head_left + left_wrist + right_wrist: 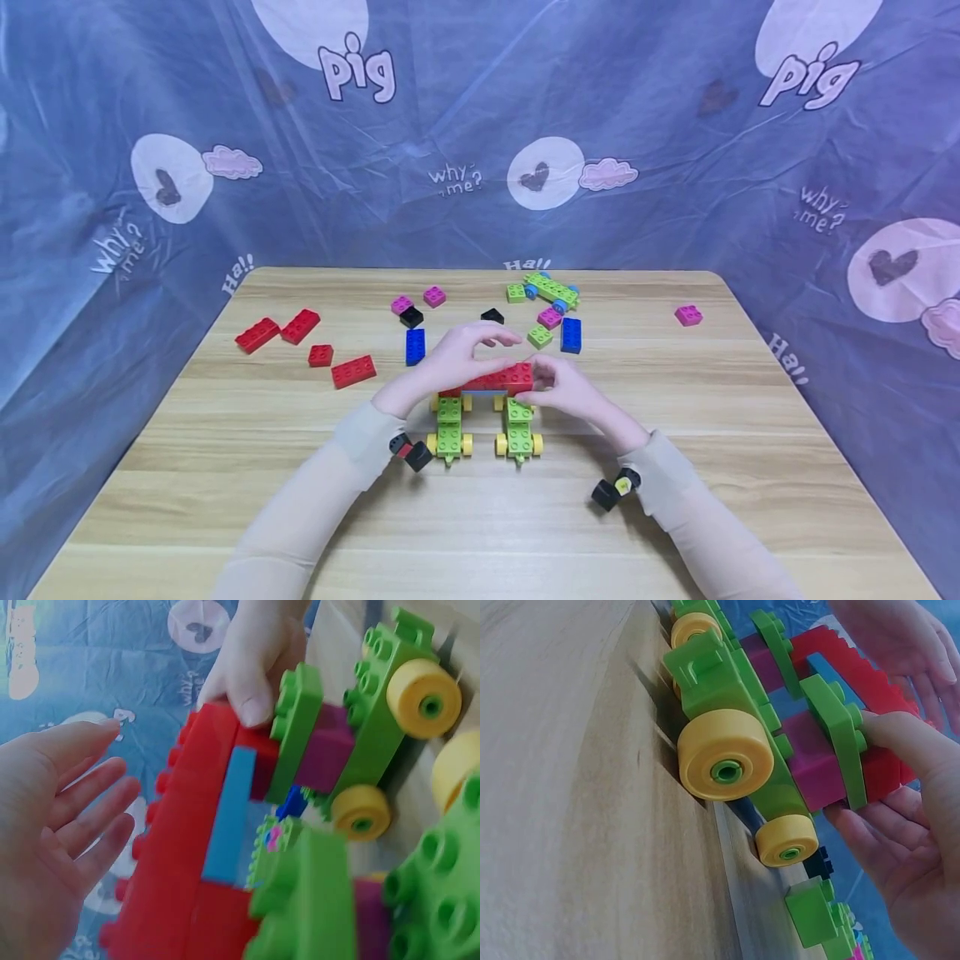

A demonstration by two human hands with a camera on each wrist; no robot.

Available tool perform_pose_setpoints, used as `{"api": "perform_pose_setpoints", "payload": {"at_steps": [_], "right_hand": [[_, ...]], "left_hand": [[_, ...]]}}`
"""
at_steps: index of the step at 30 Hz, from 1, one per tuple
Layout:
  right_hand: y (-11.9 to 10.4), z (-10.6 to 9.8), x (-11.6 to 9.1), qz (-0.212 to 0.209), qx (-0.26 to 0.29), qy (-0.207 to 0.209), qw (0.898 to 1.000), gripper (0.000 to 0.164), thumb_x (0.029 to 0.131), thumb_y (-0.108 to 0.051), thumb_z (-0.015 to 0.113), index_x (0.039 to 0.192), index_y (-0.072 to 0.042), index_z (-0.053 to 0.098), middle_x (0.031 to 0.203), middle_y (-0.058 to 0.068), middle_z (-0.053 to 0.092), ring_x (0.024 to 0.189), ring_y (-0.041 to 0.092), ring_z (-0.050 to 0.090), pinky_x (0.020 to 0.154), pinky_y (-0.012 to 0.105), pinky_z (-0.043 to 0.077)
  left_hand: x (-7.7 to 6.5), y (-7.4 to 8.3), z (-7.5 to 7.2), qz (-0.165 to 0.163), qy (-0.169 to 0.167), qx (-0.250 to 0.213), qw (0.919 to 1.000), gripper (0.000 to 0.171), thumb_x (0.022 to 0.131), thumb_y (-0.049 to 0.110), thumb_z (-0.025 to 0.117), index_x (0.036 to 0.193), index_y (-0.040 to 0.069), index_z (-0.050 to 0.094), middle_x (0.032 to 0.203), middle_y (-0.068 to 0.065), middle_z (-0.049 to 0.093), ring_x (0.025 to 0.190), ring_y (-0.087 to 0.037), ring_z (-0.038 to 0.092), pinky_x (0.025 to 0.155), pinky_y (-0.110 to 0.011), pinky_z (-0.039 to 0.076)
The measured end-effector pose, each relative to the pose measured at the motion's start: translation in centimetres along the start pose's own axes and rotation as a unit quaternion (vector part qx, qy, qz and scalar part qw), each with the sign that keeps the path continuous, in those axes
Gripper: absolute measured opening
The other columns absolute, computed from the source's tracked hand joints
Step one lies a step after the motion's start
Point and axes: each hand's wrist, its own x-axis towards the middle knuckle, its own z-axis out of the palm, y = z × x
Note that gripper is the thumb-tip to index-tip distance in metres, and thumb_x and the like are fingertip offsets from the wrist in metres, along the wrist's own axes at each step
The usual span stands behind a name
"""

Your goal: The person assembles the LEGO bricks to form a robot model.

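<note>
Two green wheeled bases, a left one (449, 440) and a right one (519, 440) with yellow wheels, stand side by side on the table. Purple bricks (814, 761) and green bricks (836, 739) rise from them, bridged by a row of red bricks (187, 802) with a light blue brick (229, 817) under its middle. My right hand (570, 387) grips the right end of this row, thumb on the near side and fingers behind. Over the row's left part my left hand (465, 354) hovers with its fingers spread and loosely bent, holding nothing.
Several red bricks (353, 372) lie at the left. Behind the hands are blue bricks (571, 335), black bricks (411, 317), pink bricks (434, 296), green bricks (539, 336) and another green base (551, 290) with blue wheels. One pink brick (688, 315) sits far right.
</note>
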Motion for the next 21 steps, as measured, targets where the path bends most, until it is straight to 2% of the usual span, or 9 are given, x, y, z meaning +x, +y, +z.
{"api": "perform_pose_setpoints", "payload": {"at_steps": [3, 7, 12, 16, 21], "right_hand": [[-0.1, -0.1, 0.0, -0.006, -0.011, 0.002, 1.000, 0.030, 0.081, -0.013, 0.076, 0.105, -0.001, 0.063, 0.106, 0.013, 0.070, 0.104, 0.028, 0.064, 0.097, 0.047, 0.048], [-0.2, -0.1, 0.1, -0.010, -0.023, 0.003, 1.000, 0.031, 0.080, -0.014, 0.077, 0.106, -0.003, 0.064, 0.106, 0.011, 0.068, 0.106, 0.029, 0.062, 0.097, 0.050, 0.047], [-0.3, -0.2, 0.1, -0.009, -0.023, 0.006, 1.000, 0.042, 0.079, -0.015, 0.078, 0.115, -0.001, 0.061, 0.110, 0.013, 0.067, 0.107, 0.030, 0.062, 0.099, 0.050, 0.046], [-0.9, -0.4, 0.3, -0.024, -0.024, 0.023, 0.999, 0.048, 0.078, -0.015, 0.078, 0.120, 0.000, 0.060, 0.116, 0.015, 0.065, 0.112, 0.032, 0.060, 0.103, 0.050, 0.043], [-1.8, -0.5, 0.9, -0.064, -0.035, 0.040, 0.997, 0.042, 0.080, -0.013, 0.077, 0.117, -0.001, 0.062, 0.117, 0.015, 0.066, 0.115, 0.032, 0.060, 0.103, 0.049, 0.044]], "left_hand": [[-0.2, -0.3, -1.1, -0.003, 0.013, 0.004, 0.9999, 0.030, 0.090, 0.015, 0.068, 0.118, 0.006, 0.066, 0.119, -0.007, 0.068, 0.109, -0.020, 0.062, 0.095, -0.032, 0.050], [-0.5, -1.0, -2.5, 0.003, 0.037, 0.017, 0.9992, 0.029, 0.089, 0.013, 0.069, 0.116, 0.004, 0.067, 0.116, -0.009, 0.069, 0.109, -0.022, 0.063, 0.093, -0.033, 0.051], [-1.2, -2.2, -4.2, 0.017, 0.073, 0.047, 0.9961, 0.029, 0.086, 0.010, 0.071, 0.113, 0.000, 0.068, 0.111, -0.013, 0.070, 0.103, -0.025, 0.065, 0.088, -0.036, 0.054], [-2.0, -3.3, -5.2, -0.001, 0.086, 0.047, 0.9952, 0.028, 0.087, 0.008, 0.070, 0.114, 0.000, 0.067, 0.110, -0.014, 0.070, 0.103, -0.026, 0.065, 0.087, -0.042, 0.054], [-2.9, -4.7, -5.9, -0.036, 0.094, 0.050, 0.9937, 0.029, 0.088, 0.006, 0.068, 0.116, -0.002, 0.066, 0.115, -0.017, 0.068, 0.104, -0.031, 0.064, 0.090, -0.049, 0.052]]}}
